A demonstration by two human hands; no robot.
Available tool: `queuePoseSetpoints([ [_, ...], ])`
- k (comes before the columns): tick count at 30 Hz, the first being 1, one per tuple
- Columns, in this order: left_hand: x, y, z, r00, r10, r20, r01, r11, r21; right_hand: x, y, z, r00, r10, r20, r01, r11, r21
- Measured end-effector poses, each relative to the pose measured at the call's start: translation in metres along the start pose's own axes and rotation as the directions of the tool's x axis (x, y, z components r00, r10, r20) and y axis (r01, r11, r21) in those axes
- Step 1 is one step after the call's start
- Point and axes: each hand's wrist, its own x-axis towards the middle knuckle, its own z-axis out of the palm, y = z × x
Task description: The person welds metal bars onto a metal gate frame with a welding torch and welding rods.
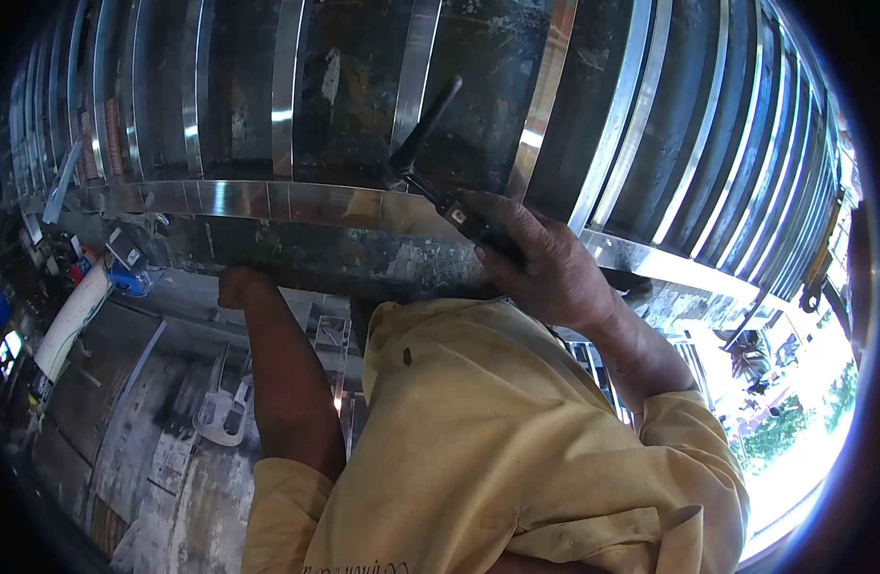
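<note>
- Right hand (545,268), centre-right of the frame, is wrapped tight around a black tool (438,163); its dark tip juts up-left from the fist to the steel rail (268,199).
- Left hand (241,285), centre-left, reaches under that rail; its fingers are hidden, so I cannot tell their state.

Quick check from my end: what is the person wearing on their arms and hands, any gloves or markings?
No gloves: both the left hand and the right hand are bare. The person wears a pale yellow shirt, stained and creased, with sleeves rolled or cut short near the elbows, leaving the forearms uncovered. Dark lettering runs along the shirt's lower edge, too cut off to read. No watch or rings are visible.
</note>
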Motion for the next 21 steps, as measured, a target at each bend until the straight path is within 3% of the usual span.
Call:
queuePoseSetpoints([
  [5,0.003,-0.001,0.003,1.000,0.011,0.000,-0.011,0.996,0.084,0.002,-0.003,-0.004,0.998,0.048,0.042,-0.046,0.998,-0.043],
  [11,-0.009,-0.005,-0.009,0.998,0.059,0.004,-0.059,0.998,0.033,0.004,0.005,-0.001,0.995,-0.101,-0.019,0.101,0.994,0.027],
  [14,-0.002,-0.005,0.003,0.997,0.056,-0.057,-0.055,0.998,0.025,0.003,-0.003,-0.006,0.999,0.025,0.020,-0.026,0.999,0.027],
  [21,0.004,-0.004,0.012,0.994,0.049,-0.099,-0.044,0.998,0.055,0.002,0.001,-0.006,1.000,0.011,-0.003,-0.011,0.999,0.033],
])
